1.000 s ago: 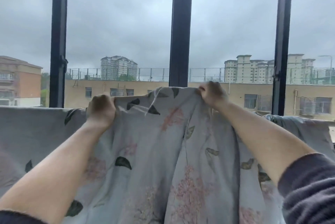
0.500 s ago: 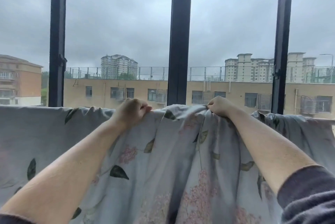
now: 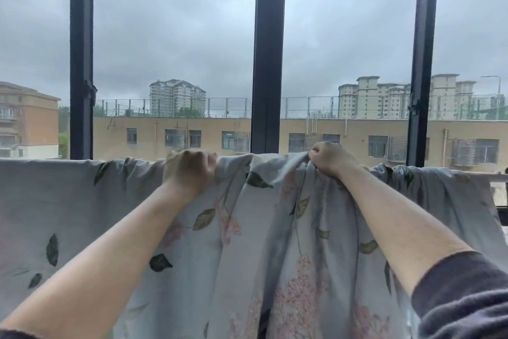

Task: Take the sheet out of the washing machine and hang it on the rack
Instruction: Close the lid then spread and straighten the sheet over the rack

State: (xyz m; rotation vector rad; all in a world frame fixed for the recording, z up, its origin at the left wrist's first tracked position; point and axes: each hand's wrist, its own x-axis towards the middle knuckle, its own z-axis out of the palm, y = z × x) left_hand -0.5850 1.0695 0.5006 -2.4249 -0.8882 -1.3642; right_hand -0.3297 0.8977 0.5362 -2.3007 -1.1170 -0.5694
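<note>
The pale grey sheet (image 3: 247, 242), printed with dark leaves and pink blossoms, fills the lower half of the frame, draped over a rack rail (image 3: 499, 177) whose bare end shows at the right edge. At centre right, the right hand (image 3: 331, 158) grips a bunched fold at the sheet's top edge, fingers curled tight. Left of centre, the left hand (image 3: 189, 171) is blurred, its fingers curled over the top edge of the cloth. A dark sleeve (image 3: 467, 297) covers the right forearm at lower right. Behind the rail stand the black window frame (image 3: 268, 64) and a long tan building (image 3: 192, 138) under a grey sky.
</note>
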